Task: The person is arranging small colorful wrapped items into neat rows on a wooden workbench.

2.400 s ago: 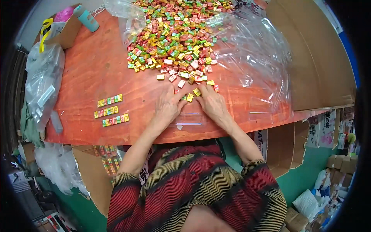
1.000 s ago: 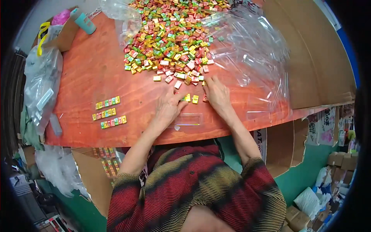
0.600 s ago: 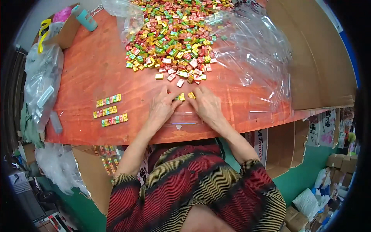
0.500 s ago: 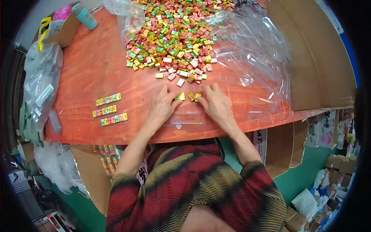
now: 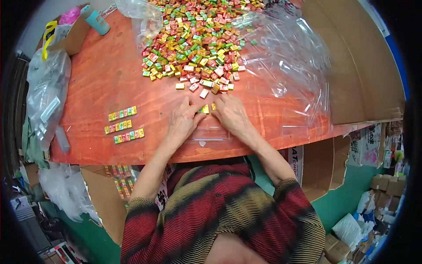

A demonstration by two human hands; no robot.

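Right hand (image 5: 234, 115) has shifted toward the left since the preceding frame, narrowing the gap to the left hand (image 5: 181, 119), which keeps nearly the same position. At the bottom of the frame, nearest the camera, is a striped garment (image 5: 220, 193) in red, black and yellow. A cardboard carton (image 5: 103, 189) stands at the lower left, with rows of small boxes visible inside.

Just beyond the near edge of the worktop (image 5: 94, 83), at center, lies a clear tray (image 5: 210, 133) (transparent, so its outline is faint). Both hands are positioned directly beyond it. The left fingers are bent, with thumb and index finger at a yellow box (image 5: 205, 108); whether they pinch it cannot be told. The right fingers are curled, thumb and index finger slightly apart at a second yellow box (image 5: 214, 106); a firm grip cannot be confirmed.

At left of center, three rows of small boxes (image 5: 118, 127) lie on the worktop, apart from the hands. Farther off, a multicolored pile of small boxes (image 5: 193, 46) extends to the upper edge. Clear plastic packaging (image 5: 288, 61) lies to its right, alongside a large cardboard panel (image 5: 360, 66). A turquoise bottle (image 5: 97, 22) occupies the upper left.
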